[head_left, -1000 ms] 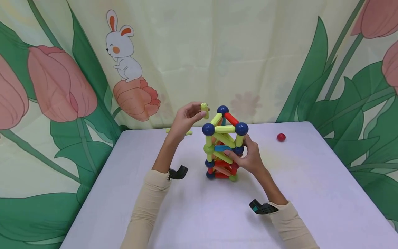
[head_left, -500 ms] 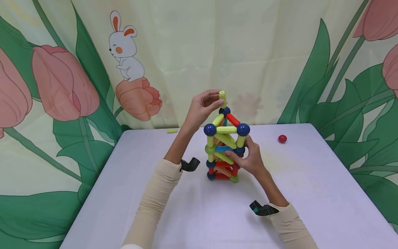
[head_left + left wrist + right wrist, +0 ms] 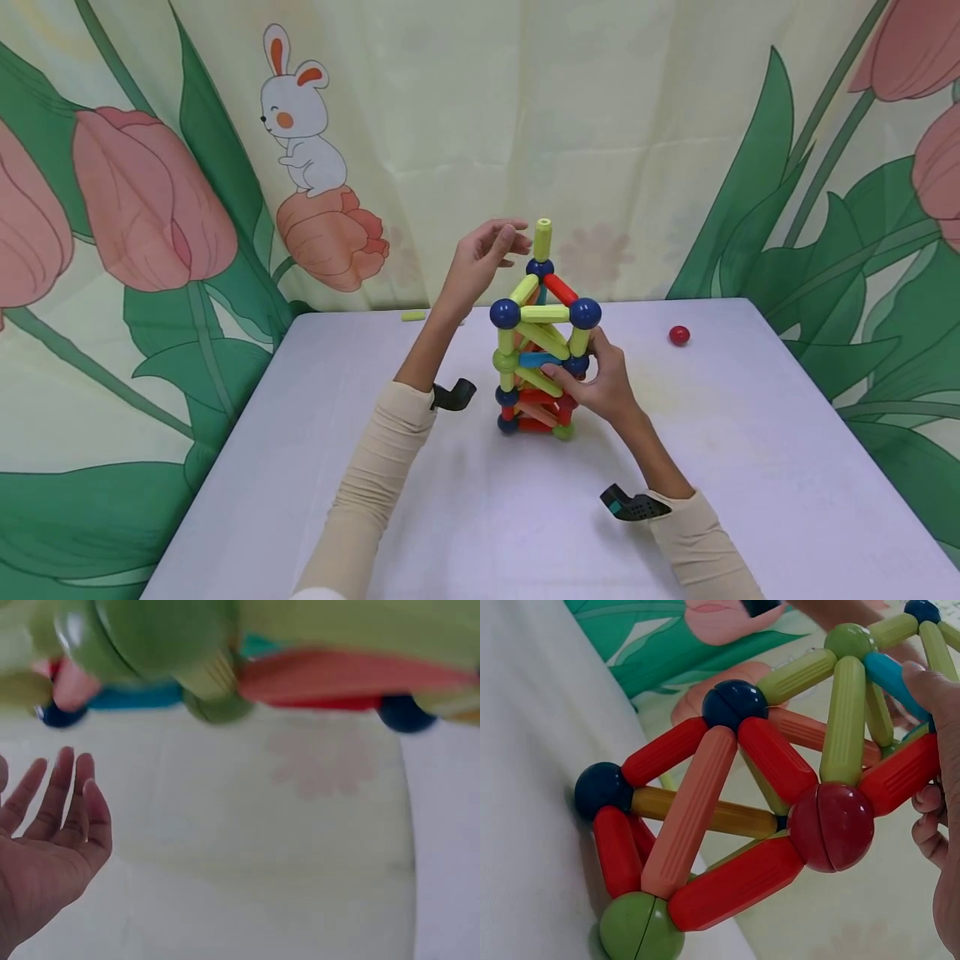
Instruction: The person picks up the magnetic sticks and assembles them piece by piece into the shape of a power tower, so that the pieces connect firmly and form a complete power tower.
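Observation:
A tower of coloured rods and balls [image 3: 546, 313] stands upright on the table. At its peak a yellow-green rod [image 3: 542, 240] points up from a dark blue ball [image 3: 539, 267]. My left hand [image 3: 487, 250] is just left of that rod, fingers loosely extended and holding nothing; the left wrist view shows the fingers [image 3: 56, 799] spread and bare. With thumb and fingers my right hand [image 3: 600, 379] grips the tower's right side at mid-height, the thumb near a blue rod [image 3: 894, 682]. Most of its fingertips are hidden behind the tower. Lower down sits a red ball [image 3: 831, 827].
A loose yellow-green rod [image 3: 413, 316] lies at the table's back edge, left of the tower. A loose red ball [image 3: 678, 335] rests toward the back right. Behind the white table [image 3: 480, 533] hangs a printed curtain [image 3: 450, 108].
My left hand moved right with the yellow-green rod, set it on the top blue ball, let go and drew slightly left. My right hand kept its grip on the tower.

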A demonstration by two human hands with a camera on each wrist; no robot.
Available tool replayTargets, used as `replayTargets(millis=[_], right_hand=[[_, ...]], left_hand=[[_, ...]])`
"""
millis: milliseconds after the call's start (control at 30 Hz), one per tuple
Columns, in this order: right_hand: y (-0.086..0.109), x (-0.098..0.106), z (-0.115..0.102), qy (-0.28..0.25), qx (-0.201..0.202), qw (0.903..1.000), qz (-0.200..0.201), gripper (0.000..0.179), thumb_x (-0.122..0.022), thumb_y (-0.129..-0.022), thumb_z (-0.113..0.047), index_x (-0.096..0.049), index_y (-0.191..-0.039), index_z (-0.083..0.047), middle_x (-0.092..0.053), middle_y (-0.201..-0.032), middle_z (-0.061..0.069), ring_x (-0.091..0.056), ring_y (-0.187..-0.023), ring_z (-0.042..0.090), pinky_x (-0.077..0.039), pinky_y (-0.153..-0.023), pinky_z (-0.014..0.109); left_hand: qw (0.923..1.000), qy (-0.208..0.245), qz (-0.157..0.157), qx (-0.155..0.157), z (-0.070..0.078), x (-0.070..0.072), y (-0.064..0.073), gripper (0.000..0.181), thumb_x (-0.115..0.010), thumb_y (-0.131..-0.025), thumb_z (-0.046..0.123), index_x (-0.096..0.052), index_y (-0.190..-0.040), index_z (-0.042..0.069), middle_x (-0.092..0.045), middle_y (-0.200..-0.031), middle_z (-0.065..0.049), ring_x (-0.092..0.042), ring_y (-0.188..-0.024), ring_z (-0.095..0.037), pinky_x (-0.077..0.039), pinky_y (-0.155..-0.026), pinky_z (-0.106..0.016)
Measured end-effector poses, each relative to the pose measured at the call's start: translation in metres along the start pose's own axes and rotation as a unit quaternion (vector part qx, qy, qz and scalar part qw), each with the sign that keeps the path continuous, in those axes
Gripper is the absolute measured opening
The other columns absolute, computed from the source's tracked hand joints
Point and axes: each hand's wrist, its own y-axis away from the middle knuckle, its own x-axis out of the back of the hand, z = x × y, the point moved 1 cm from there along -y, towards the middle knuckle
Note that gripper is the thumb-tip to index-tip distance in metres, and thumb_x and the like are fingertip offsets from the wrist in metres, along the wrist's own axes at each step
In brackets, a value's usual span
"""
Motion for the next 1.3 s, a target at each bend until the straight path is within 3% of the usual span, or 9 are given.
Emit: replayTargets(millis=[200, 333, 467, 600, 767, 933, 1000, 1100, 1300], right_hand=[[0.000, 0.000, -0.001, -0.004, 0.004, 1.0000, -0.004, 0.051, -0.082, -0.076, -0.011, -0.050, -0.114, -0.001, -0.060, -0.079, 0.004, -0.054, -0.073, 0.007, -0.049, -0.069, 0.014], [0.000, 0.000, -0.001, -0.005, 0.001, 1.0000, -0.001, 0.053, -0.083, -0.073, -0.007, -0.050, -0.114, 0.000, -0.060, -0.079, 0.004, -0.054, -0.074, 0.008, -0.049, -0.071, 0.013], [0.001, -0.001, 0.001, -0.004, 0.000, 1.0000, 0.003, 0.056, -0.083, -0.068, 0.000, -0.050, -0.113, 0.002, -0.061, -0.080, 0.007, -0.054, -0.074, 0.009, -0.048, -0.072, 0.012], [0.002, -0.001, 0.002, -0.011, 0.007, 0.9999, 0.006, 0.054, -0.084, -0.070, -0.006, -0.050, -0.111, 0.004, -0.059, -0.077, 0.009, -0.053, -0.072, 0.011, -0.047, -0.069, 0.012], [0.000, 0.000, 0.001, -0.017, 0.009, 0.9998, 0.001, 0.051, -0.081, -0.080, -0.023, -0.050, -0.111, 0.003, -0.058, -0.076, 0.005, -0.051, -0.072, 0.008, -0.047, -0.067, 0.014], [-0.001, -0.001, 0.001, -0.011, 0.017, 0.9998, 0.001, 0.059, -0.071, -0.086, -0.046, -0.049, -0.113, 0.002, -0.058, -0.077, 0.002, -0.052, -0.072, 0.007, -0.048, -0.066, 0.015], [0.000, -0.002, 0.002, -0.009, 0.018, 0.9998, 0.001, 0.060, -0.070, -0.086, -0.047, -0.049, -0.114, 0.002, -0.059, -0.078, 0.002, -0.053, -0.073, 0.007, -0.048, -0.066, 0.016], [0.002, -0.002, 0.002, -0.012, 0.014, 0.9998, -0.002, 0.059, -0.072, -0.086, -0.045, -0.049, -0.115, 0.001, -0.059, -0.079, 0.003, -0.053, -0.074, 0.007, -0.048, -0.066, 0.016], [-0.001, -0.003, -0.003, -0.017, 0.009, 0.9998, 0.007, 0.065, -0.070, -0.086, -0.048, -0.049, -0.112, 0.007, -0.059, -0.078, 0.009, -0.051, -0.074, 0.009, -0.046, -0.068, 0.012]], left_hand=[[0.9971, -0.004, 0.056, 0.051, -0.059, 0.039, 0.008, 0.032, -0.060, -0.098, 0.031, -0.065, -0.118, 0.006, -0.071, -0.104, -0.006, -0.067, -0.097, -0.014, -0.055, -0.085, -0.036], [0.9896, -0.023, 0.103, 0.098, -0.107, 0.073, 0.021, 0.032, -0.066, -0.094, 0.022, -0.064, -0.118, 0.001, -0.069, -0.108, -0.011, -0.064, -0.100, -0.021, -0.052, -0.081, -0.029], [0.9734, -0.058, 0.145, 0.167, -0.150, 0.102, 0.040, 0.031, -0.064, -0.095, 0.011, -0.062, -0.122, -0.002, -0.062, -0.123, -0.020, -0.056, -0.113, -0.032, -0.049, -0.093, -0.040], [0.9550, -0.139, 0.146, 0.218, -0.179, 0.122, 0.056, 0.035, -0.062, -0.094, 0.006, -0.060, -0.128, 0.001, -0.053, -0.140, -0.018, -0.045, -0.132, -0.034, -0.040, -0.107, -0.047], [0.9379, -0.214, 0.120, 0.245, -0.196, 0.136, 0.065, 0.041, -0.061, -0.092, 0.004, -0.058, -0.133, 0.006, -0.048, -0.147, -0.014, -0.039, -0.139, -0.037, -0.035, -0.111, -0.050], [0.9219, -0.250, 0.054, 0.291, -0.204, 0.139, 0.067, 0.049, -0.058, -0.095, 0.007, -0.049, -0.143, 0.011, -0.042, -0.151, -0.018, -0.037, -0.139, -0.039, -0.035, -0.110, -0.052], [0.9164, -0.274, 0.026, 0.290, -0.207, 0.137, 0.069, 0.049, -0.057, -0.096, 0.007, -0.048, -0.143, 0.009, -0.044, -0.149, -0.020, -0.040, -0.138, -0.039, -0.036, -0.110, -0.052], [0.9124, -0.311, 0.018, 0.266, -0.212, 0.134, 0.072, 0.046, -0.058, -0.094, 0.006, -0.052, -0.139, 0.004, -0.052, -0.142, -0.021, -0.046, -0.134, -0.039, -0.037, -0.110, -0.050], [0.9112, -0.335, 0.046, 0.235, -0.217, 0.126, 0.072, 0.028, -0.068, -0.088, 0.004, -0.070, -0.116, 0.000, -0.067, -0.121, -0.019, -0.056, -0.123, -0.035, -0.042, -0.106, -0.046]])
